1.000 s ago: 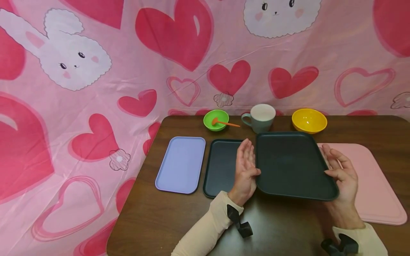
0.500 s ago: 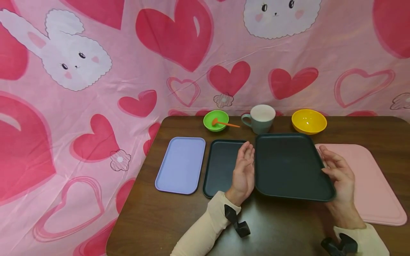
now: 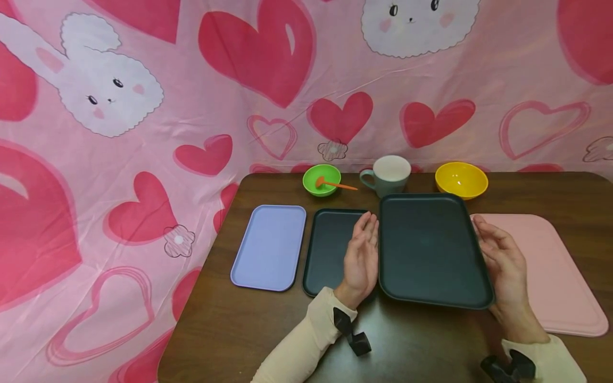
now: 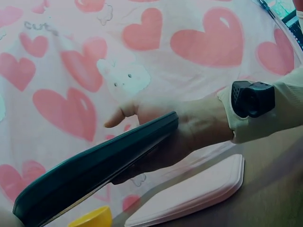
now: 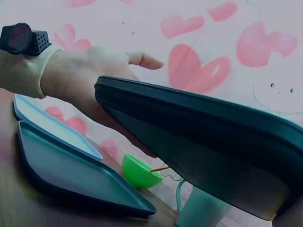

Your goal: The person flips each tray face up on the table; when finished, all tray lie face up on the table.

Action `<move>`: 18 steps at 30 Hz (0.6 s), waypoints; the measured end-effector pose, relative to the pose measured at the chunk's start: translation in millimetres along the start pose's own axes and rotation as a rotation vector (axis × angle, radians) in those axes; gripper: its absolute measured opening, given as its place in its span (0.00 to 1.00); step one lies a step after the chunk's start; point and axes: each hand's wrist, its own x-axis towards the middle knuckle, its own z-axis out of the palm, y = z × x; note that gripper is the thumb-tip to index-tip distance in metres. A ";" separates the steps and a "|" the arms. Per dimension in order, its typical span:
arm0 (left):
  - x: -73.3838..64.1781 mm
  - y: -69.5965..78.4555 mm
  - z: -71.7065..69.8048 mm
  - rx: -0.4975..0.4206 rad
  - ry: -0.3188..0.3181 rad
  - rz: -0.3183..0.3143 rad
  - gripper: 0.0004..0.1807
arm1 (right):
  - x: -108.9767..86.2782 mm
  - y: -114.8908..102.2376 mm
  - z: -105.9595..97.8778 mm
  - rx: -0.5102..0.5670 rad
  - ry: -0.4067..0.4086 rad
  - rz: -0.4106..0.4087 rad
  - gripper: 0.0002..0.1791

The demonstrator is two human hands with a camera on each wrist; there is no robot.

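Note:
A dark green rectangular tray (image 3: 433, 247) is held up off the tabletop between my two hands, its flat inside facing the head camera. My left hand (image 3: 361, 260) lies along the tray's left side, fingers straight and thumb off the rim. On the opposite side my right hand (image 3: 507, 271) supports the tray with extended fingers; its thumb (image 4: 120, 115) stands free in the left wrist view. A second dark tray (image 3: 328, 250) lies flat on the table, partly hidden behind my left hand. Beyond my right hand lies a pink board (image 3: 551, 276).
A lavender tray (image 3: 270, 247) lies at the left of the wooden table (image 3: 215, 330). Along the back edge stand a green bowl (image 3: 311, 183) with an orange spoon (image 3: 340, 185) in it, a grey-blue mug (image 3: 390, 181) and a yellow bowl (image 3: 461, 181). A heart-patterned cloth hangs behind.
Both thumbs have come off the tray's rim, the left one first. The tray has shifted slightly left and tipped to show more of its face, and my right hand has moved left with it.

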 end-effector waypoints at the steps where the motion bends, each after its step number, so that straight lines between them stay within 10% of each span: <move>1: -0.7 0.0 -0.6 0.007 -0.010 0.002 0.36 | -0.1 0.2 -0.5 -0.016 0.002 0.000 0.25; 18: -10.8 -11.6 -12.7 0.093 -0.135 -0.015 0.39 | -8.1 2.5 -18.2 -0.257 -0.046 0.021 0.24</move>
